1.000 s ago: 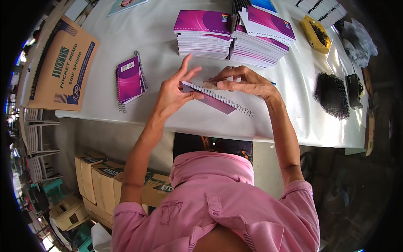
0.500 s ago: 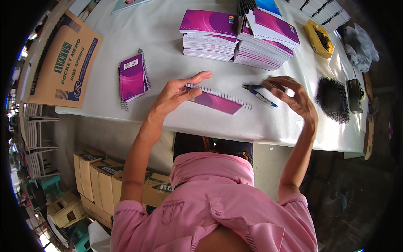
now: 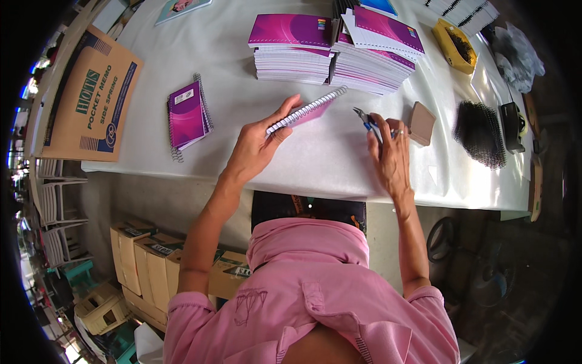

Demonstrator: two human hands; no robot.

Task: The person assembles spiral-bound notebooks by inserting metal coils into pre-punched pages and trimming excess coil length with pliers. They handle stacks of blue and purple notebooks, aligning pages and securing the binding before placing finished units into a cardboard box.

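Observation:
My left hand (image 3: 254, 142) pinches one end of a slim purple notebook (image 3: 315, 111) between thumb and fingers. The notebook is tilted, its coil-bound edge facing up and slanting away to the right. In my right hand (image 3: 393, 155) is a pair of blue-handled pliers (image 3: 365, 117), jaws pointing away to the left, partly covered by the fingers. The pliers are apart from the notebook. A small brown block (image 3: 422, 124) stands just right of the right hand. Left of my left hand lie purple coil-bound notebooks (image 3: 188, 116), one on another.
Two stacks of purple-covered notebooks, one left (image 3: 290, 31) and one right (image 3: 377, 68), stand farther back. To the right are a bundle of black coils (image 3: 479, 134), a yellow tray (image 3: 445, 37) and a plastic bag (image 3: 515, 57). A cardboard carton (image 3: 91, 97) is at the left.
My right hand has moved left and taken hold of the pliers, uncovering the brown block. The notebook in my left hand has turned, its far end now raised and pointing away.

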